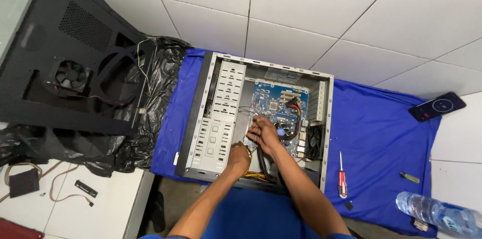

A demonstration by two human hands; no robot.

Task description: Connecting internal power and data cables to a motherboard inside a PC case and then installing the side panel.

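Motherboard (276, 103) under both hands' grip, inside case (329, 118).

My left hand (240, 154) and right hand (264, 133) are inside the open computer case (327, 118), over the motherboard (273, 99). The case lies on a cloth (381, 138). A screwdriver (342, 175) lies right of the case; a phone (437, 106) lies farther right. The side panel (55, 68) lies left.

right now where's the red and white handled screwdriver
In the head view, the red and white handled screwdriver lies on the blue cloth, just right of the open grey computer case and left of the clear plastic bottle.
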